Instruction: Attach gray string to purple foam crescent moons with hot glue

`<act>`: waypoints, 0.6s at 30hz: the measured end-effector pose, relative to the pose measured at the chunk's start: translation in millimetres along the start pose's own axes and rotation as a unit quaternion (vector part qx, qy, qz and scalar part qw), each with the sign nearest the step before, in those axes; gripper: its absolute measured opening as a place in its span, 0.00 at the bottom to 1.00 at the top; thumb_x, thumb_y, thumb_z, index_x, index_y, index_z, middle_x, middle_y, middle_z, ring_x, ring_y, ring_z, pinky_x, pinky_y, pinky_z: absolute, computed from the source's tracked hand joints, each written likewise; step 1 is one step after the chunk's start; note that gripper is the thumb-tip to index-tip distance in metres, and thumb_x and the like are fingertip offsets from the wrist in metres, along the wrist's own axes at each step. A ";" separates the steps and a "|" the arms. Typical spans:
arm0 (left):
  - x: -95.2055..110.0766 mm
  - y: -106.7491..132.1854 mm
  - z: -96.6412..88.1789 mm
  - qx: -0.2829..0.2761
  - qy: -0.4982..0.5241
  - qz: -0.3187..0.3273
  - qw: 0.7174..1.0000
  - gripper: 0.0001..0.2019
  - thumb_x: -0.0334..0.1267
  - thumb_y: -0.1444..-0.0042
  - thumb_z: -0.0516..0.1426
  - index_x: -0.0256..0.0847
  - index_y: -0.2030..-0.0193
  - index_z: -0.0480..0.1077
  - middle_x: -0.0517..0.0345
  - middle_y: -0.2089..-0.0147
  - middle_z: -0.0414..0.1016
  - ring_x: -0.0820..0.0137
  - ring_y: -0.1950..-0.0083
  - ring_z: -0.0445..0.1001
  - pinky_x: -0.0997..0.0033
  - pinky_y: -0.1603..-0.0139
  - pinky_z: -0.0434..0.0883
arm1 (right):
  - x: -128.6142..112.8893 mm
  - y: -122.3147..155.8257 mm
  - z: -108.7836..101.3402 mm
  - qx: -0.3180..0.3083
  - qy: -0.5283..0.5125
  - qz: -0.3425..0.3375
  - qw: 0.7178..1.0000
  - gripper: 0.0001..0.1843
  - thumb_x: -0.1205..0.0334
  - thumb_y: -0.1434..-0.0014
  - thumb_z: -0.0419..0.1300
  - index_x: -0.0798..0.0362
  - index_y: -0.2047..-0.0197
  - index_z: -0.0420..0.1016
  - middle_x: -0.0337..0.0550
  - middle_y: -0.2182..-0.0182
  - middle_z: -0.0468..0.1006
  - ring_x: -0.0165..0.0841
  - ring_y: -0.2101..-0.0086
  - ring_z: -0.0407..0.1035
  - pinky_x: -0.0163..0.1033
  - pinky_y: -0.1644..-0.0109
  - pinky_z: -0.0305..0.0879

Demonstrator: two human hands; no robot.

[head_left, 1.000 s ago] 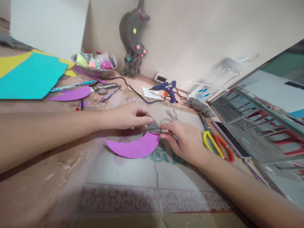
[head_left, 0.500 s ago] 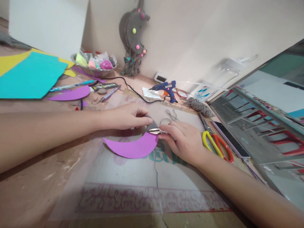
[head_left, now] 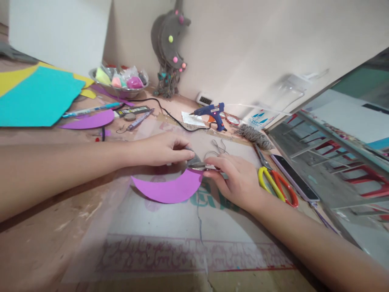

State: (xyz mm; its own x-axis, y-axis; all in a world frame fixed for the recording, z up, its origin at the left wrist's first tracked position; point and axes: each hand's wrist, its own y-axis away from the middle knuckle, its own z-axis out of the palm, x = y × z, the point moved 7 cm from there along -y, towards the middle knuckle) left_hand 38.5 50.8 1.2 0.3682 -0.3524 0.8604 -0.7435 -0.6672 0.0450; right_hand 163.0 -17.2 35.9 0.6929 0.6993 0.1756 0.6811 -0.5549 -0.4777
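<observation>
In the head view a purple crescent cutout point(head_left: 170, 189) lies over the plastic-covered work surface. Its upper right tip is covered by a grey wrapping point(head_left: 192, 158), apparently yarn. My left hand point(head_left: 164, 149) pinches this grey end between thumb and fingers. From the right, my right hand point(head_left: 235, 176) grips a small slim metal tool point(head_left: 199, 166), whose tip lies against the edge where grey meets purple. Most of the tool is hidden in my fingers, so its kind is unclear. A loop of thin grey yarn point(head_left: 220, 147) lies just behind my right hand.
A blue glue gun point(head_left: 212, 113) stands behind my hands, its black cord running left. To the right lie scissors point(head_left: 276, 182), a phone point(head_left: 294, 178) and a grey yarn bundle point(head_left: 255, 136). Turquoise sheets point(head_left: 39, 99) and a bowl point(head_left: 121, 90) of bagged pieces are at left.
The metal tool in my right hand has tilted slightly and looks darker at the grey edge. My left hand keeps its pinch, and the crescent stays nearly in place.
</observation>
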 end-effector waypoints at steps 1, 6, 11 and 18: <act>0.0 -0.2 0.0 -0.001 -0.003 0.000 1.000 0.13 0.45 0.43 0.50 0.38 0.70 0.65 0.63 0.77 0.66 0.78 0.79 0.64 0.80 0.80 0.59 | 1.1 0.0 -0.7 0.004 -0.007 0.007 1.000 0.14 0.54 0.37 0.53 0.55 0.58 0.71 0.41 0.73 0.75 0.31 0.72 0.68 0.36 0.68 0.59; 0.2 -0.5 -1.0 0.006 -0.005 -0.002 1.000 0.12 0.45 0.43 0.51 0.38 0.71 0.65 0.63 0.76 0.67 0.78 0.79 0.64 0.79 0.79 0.60 | -0.1 -0.1 -0.4 0.000 -0.012 0.004 1.000 0.14 0.53 0.36 0.52 0.55 0.58 0.71 0.42 0.72 0.75 0.31 0.72 0.68 0.36 0.68 0.59; -1.2 0.0 0.3 0.002 0.009 -0.015 1.000 0.12 0.45 0.44 0.51 0.39 0.71 0.65 0.62 0.76 0.67 0.78 0.80 0.64 0.79 0.81 0.59 | -3.2 -0.3 1.3 -0.009 0.003 -0.004 1.000 0.14 0.53 0.36 0.52 0.55 0.60 0.71 0.42 0.73 0.75 0.32 0.72 0.67 0.36 0.68 0.58; -0.3 0.5 0.9 0.001 0.019 -0.008 1.000 0.12 0.45 0.43 0.51 0.39 0.72 0.64 0.63 0.78 0.67 0.78 0.81 0.63 0.79 0.82 0.58 | -4.5 -0.9 2.3 -0.019 0.011 -0.010 1.000 0.13 0.54 0.37 0.53 0.56 0.60 0.71 0.42 0.73 0.75 0.31 0.72 0.67 0.36 0.69 0.58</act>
State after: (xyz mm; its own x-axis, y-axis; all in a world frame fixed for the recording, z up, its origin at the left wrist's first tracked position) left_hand 38.5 50.0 0.6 0.3591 -0.3169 0.8778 -0.7364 -0.6741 0.0578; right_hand 158.7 -18.8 33.5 0.6835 0.7007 0.2047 0.7035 -0.5575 -0.4407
